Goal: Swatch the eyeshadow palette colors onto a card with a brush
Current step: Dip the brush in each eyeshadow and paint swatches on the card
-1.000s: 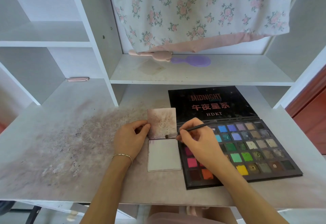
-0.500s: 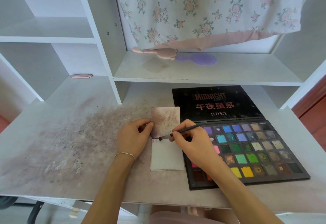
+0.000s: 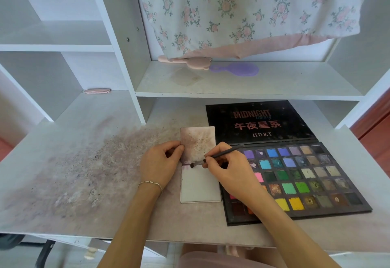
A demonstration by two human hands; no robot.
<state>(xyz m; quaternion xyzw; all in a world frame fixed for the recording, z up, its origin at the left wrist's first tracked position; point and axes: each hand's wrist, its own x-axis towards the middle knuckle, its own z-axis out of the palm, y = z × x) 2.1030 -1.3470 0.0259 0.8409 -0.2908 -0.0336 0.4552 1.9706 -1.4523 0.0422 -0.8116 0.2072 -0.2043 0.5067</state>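
The brush [image 3: 213,157] tip has slid left onto the near card [image 3: 200,187], leaving faint pink. Right hand [image 3: 228,172] pinches it; left hand [image 3: 161,164] pinches the far card [image 3: 198,141]. Swatching has just begun.

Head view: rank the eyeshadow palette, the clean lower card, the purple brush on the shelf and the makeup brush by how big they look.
1. Eyeshadow palette, by far the largest.
2. Clean lower card.
3. Purple brush on the shelf; it lies farther from the camera, so its rank against the card is unsure.
4. Makeup brush, thin and partly hidden by the right hand.
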